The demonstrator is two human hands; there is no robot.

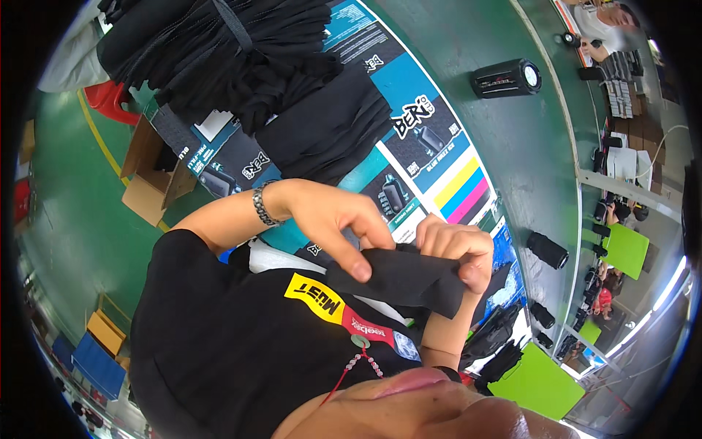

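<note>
In front of my chest, a black fabric strip (409, 278) is stretched between both hands. My left hand (336, 223), with a dark bracelet at its wrist, pinches the strip's left part between thumb and bent fingers. The right hand (461, 252) has its fingers curled around the upper edge of the strip, thumb pressed against it. Part of the strip hangs below the right fingers. Beyond the hands, a stack of black fabric pieces (329, 121) lies on the printed sheets (431, 124), and a larger bundle of black strips (212, 44) sits farther off to the left.
An open cardboard box (157, 175) and a red stool (113, 102) stand on the left. Along the green surface at right are black cylindrical speakers (506, 79). Bright green panels (537, 384) lie lower right. Another person (603, 29) sits at the far upper right.
</note>
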